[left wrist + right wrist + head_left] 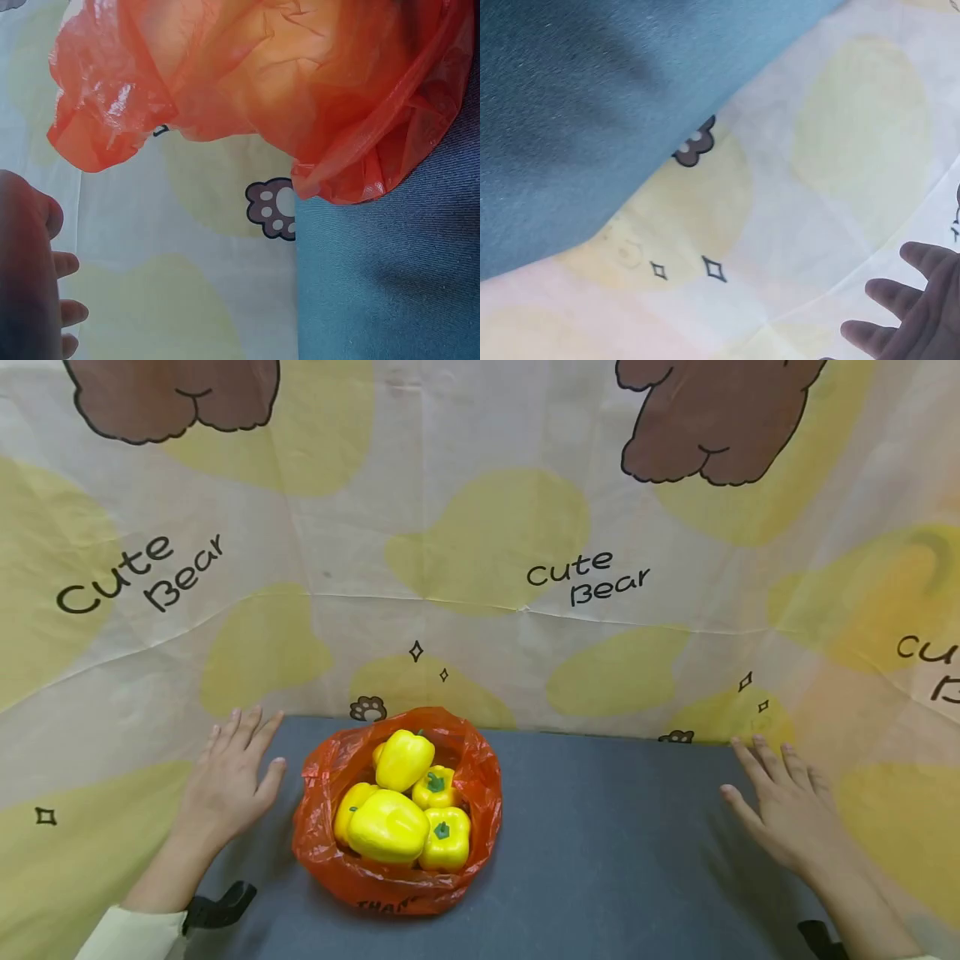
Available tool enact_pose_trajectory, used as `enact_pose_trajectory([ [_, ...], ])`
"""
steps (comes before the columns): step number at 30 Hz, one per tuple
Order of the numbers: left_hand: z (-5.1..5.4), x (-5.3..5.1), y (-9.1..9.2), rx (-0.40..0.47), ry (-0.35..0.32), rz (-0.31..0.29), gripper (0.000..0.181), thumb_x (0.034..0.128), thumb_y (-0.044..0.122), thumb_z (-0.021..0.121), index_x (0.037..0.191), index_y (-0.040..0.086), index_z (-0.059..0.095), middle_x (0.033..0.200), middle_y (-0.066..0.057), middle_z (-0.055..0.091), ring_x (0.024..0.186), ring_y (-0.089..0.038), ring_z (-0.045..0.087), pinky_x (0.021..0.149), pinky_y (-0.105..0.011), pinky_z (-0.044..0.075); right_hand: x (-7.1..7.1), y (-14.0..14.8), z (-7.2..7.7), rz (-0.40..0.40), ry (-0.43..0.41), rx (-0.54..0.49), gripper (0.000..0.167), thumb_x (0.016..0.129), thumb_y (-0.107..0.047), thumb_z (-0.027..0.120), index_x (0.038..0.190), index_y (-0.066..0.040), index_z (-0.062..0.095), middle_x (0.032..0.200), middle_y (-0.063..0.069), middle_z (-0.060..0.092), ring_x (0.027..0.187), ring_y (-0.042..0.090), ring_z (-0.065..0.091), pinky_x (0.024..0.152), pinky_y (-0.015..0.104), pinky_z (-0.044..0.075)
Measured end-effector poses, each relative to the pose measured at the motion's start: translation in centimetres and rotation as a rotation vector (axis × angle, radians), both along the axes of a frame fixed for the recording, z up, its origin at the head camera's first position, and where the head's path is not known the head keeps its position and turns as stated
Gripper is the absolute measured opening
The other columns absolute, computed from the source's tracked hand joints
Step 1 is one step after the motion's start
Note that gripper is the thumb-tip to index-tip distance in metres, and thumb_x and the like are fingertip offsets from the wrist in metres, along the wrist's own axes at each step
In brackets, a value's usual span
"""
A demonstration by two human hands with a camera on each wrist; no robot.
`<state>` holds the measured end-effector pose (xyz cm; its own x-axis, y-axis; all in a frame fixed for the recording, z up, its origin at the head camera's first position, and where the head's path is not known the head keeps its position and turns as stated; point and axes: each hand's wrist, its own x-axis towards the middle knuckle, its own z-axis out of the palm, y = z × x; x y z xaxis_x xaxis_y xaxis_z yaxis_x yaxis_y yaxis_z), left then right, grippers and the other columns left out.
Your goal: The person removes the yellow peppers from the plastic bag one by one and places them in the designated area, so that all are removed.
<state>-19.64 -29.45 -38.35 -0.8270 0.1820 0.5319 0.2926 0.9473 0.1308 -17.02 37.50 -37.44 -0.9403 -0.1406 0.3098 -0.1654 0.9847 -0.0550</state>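
A red plastic bag (397, 893) stands with its mouth wide on the grey-blue table, left of the middle. Several yellow bell peppers (388, 827) lie heaped inside it, some with green stems showing. Left of the bag, apart from it, is my left hand (232, 781), fingers straight and nothing in them. My right hand (787, 810) is far over at the table's right side, its fingers spread and holding nothing. In the left wrist view the red bag (247, 75) fills the top, with part of my left hand (30, 277) at the left edge.
The grey-blue table (600, 843) reaches back to a cloth backdrop (480, 668) printed with bears, yellow patches and lettering. The cloth also hangs along both sides. A dark strap (221, 906) is on the left wrist, beside a pale sleeve (138, 933).
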Motion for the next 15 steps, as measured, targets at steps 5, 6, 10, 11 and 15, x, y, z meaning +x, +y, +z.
enact_pose_trajectory([
  [5,0.1,0.6,0.1,0.030,0.013,-0.009,0.059,0.0937,0.027,0.051,0.148,0.008,0.037,0.151,-0.029,0.032,0.143,-0.048,0.019,0.120,-0.052,0.002,0.4,-1.1,0.5,0.021,0.038,0.001,0.070,0.100,-0.044,0.042,0.156,-0.022,0.007,0.158,0.023,0.018,0.144,0.050,0.001,0.109,0.071,-0.001],
  [6,0.1,0.7,0.1,0.036,0.018,-0.011,0.059,0.0934,0.026,0.051,0.148,0.008,0.037,0.150,-0.029,0.032,0.143,-0.047,0.019,0.120,-0.053,0.002,0.5,-1.4,0.6,0.027,0.048,0.001,0.070,0.100,-0.044,0.043,0.156,-0.022,0.008,0.157,0.023,0.020,0.144,0.050,0.003,0.108,0.072,0.002],
  [10,0.2,1.0,0.4,0.066,0.040,-0.027,0.059,0.0926,0.025,0.053,0.147,0.009,0.038,0.150,-0.028,0.034,0.143,-0.047,0.020,0.120,-0.052,0.004,0.7,-2.5,0.9,0.057,0.099,0.009,0.070,0.098,-0.043,0.049,0.156,-0.023,0.015,0.153,0.025,0.029,0.142,0.053,0.013,0.102,0.075,0.017],
  [11,0.2,1.1,0.5,0.078,0.043,-0.032,0.059,0.0924,0.024,0.053,0.147,0.010,0.038,0.150,-0.027,0.034,0.143,-0.046,0.020,0.120,-0.052,0.004,0.7,-2.8,0.9,0.061,0.116,0.013,0.070,0.097,-0.042,0.052,0.155,-0.023,0.018,0.151,0.025,0.032,0.140,0.054,0.017,0.099,0.075,0.021],
  [15,0.3,1.6,1.0,0.141,0.044,-0.055,0.060,0.0913,0.022,0.055,0.148,0.011,0.038,0.151,-0.025,0.035,0.143,-0.046,0.021,0.119,-0.055,0.009,0.8,-4.3,1.2,0.089,0.174,0.005,0.071,0.090,-0.039,0.063,0.151,-0.021,0.032,0.142,0.027,0.043,0.132,0.056,0.031,0.093,0.074,0.030],
])
